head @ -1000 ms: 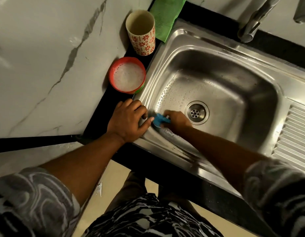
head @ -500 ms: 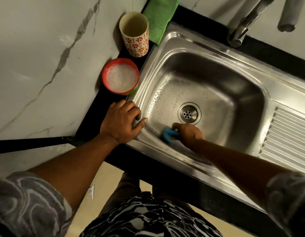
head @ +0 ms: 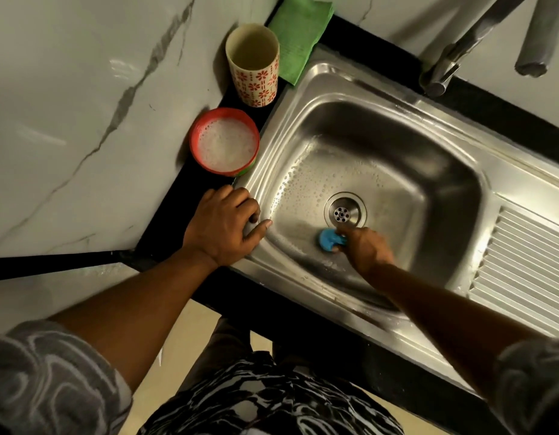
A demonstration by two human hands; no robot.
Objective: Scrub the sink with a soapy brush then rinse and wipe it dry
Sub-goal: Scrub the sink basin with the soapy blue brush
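We judge scrubbing under way: our right hand [head: 367,248], grip closed round the brush [head: 329,238], works the sink [head: 350,77]; rinsing, wiping remain.

Gripping a blue brush [head: 330,238] in the right hand [head: 367,246], pressed to the sink [head: 444,171] floor at 7 o'clock of the drain [head: 345,211]. Resting the left hand [head: 223,232] on its 9 o'clock edge. At 11 o'clock, bowl of suds [head: 195,152], flowered cup [head: 256,83], green cloth [head: 298,36]

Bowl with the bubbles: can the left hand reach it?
Probably yes. The left hand rests on the sink rim close beside the bowl, with only bare black counter between them.
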